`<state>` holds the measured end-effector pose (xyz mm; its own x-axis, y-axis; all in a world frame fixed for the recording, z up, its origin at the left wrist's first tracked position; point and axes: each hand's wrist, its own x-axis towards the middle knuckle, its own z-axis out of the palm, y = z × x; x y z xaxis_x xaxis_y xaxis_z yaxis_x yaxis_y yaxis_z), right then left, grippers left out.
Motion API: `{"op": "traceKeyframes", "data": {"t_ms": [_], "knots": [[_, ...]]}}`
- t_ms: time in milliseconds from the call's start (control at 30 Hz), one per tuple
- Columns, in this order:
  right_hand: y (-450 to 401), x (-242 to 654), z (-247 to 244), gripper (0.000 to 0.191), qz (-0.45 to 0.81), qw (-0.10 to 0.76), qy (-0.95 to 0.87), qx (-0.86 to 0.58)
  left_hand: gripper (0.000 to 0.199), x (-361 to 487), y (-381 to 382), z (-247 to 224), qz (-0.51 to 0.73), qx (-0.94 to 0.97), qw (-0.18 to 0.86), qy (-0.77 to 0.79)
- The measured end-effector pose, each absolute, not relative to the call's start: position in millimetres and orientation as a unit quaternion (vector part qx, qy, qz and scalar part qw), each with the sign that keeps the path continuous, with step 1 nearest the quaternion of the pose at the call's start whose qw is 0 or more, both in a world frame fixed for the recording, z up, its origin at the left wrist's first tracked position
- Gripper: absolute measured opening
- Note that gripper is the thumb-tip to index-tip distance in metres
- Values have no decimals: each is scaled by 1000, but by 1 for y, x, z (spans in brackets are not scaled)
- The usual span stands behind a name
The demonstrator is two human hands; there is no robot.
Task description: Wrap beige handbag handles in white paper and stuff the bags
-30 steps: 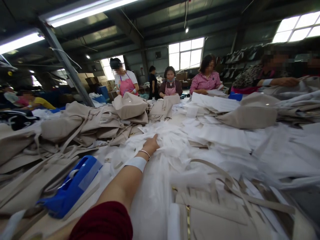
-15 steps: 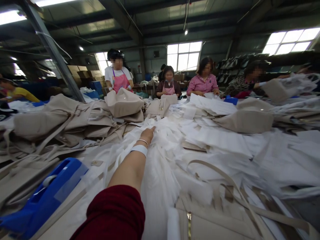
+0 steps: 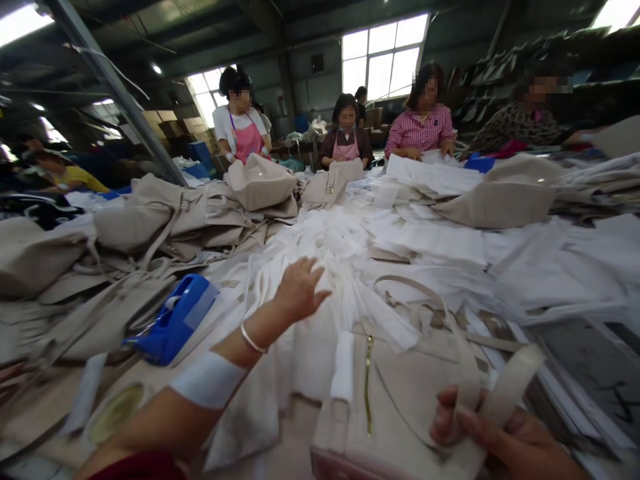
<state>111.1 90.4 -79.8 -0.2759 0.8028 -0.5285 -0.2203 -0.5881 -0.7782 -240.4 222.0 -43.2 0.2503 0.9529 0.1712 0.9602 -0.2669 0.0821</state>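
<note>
My left hand (image 3: 301, 288) is stretched out over a heap of thin white wrapping strips (image 3: 320, 243), its fingers spread and nothing held in them. At the lower right my right hand (image 3: 505, 433) closes around a pale bag strap (image 3: 520, 373), which loops up above the fingers. Beneath and beside that hand lies a beige handbag (image 3: 395, 387) with a gold zipper (image 3: 369, 380). A white wrapped piece (image 3: 343, 367) stands up at the bag's left side. Part of my right hand is cut off by the frame's lower edge.
To the left sits a blue tape dispenser (image 3: 183, 317), with a roll of tape (image 3: 117, 410) nearer me. Beige bags (image 3: 135, 220) pile up at the left. White sheets (image 3: 435, 240) cover the right side. Several co-workers stand across the table.
My left arm has drawn back toward me, and its fingers have spread from a pointing shape. My right hand has come into view with the strap. The camera view has tilted down.
</note>
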Motion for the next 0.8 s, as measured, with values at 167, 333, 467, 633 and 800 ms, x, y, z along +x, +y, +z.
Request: {"op": "traceKeyframes", "data": {"t_ms": [167, 333, 467, 633, 800], "knots": [[87, 117, -79, 38, 732, 378, -361, -437, 79, -244, 83, -78, 46, -858, -92, -503], [83, 116, -72, 39, 739, 393, -382, -392, 60, -290, 39, -76, 97, -773, -50, -625], [79, 115, -67, 40, 744, 408, -386, -362, 30, -293, 37, -53, 89, -724, -47, -683], [73, 115, -65, 43, 733, 417, -398, -361, 29, -258, 58, -44, -7, -671, -2, -741], [72, 115, -68, 41, 739, 416, -403, -345, 43, -251, 91, -52, -73, -542, 41, -837]]}}
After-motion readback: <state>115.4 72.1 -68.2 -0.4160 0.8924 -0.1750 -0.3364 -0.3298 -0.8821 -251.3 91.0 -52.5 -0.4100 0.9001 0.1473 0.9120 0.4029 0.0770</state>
